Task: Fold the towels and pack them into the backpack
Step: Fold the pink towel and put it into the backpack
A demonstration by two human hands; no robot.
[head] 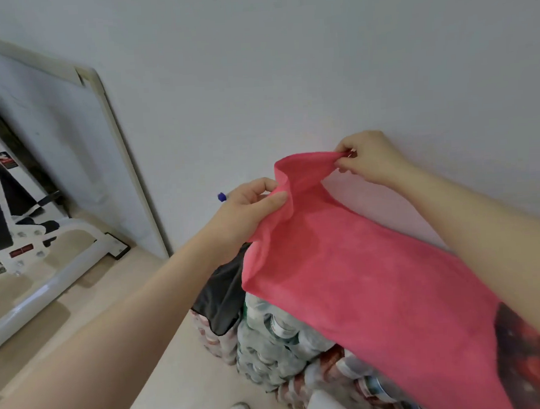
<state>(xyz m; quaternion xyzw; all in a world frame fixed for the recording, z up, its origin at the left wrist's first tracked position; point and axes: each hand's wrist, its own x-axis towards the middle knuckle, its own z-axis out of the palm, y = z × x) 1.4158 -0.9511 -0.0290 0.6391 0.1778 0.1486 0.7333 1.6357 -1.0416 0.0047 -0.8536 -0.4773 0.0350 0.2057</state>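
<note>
The towel [361,277] hangs from both sets of fingers: the left hand [243,206] pinches its near-left top edge, the right hand [370,158] its far top corner. Below the fingers, under the towel, stand packs of bottles [270,340] with a dark cloth [224,298] on them.

1. Left arm bare, reached in from the lower left, forearm angled up toward the frame center.
2. Left hand [246,202] was back-up, thumb on top, fingers curled under, pinching the edge of the pink towel [361,277].
3. Right arm bare, came in from the right edge, forearm sloped up and leftward.
4. Right hand [368,157] sat higher and farther out than the left, fingertips bunched in a pinch on the towel's top corner.
5. Hands were apart, both raised in front of the body.
</note>
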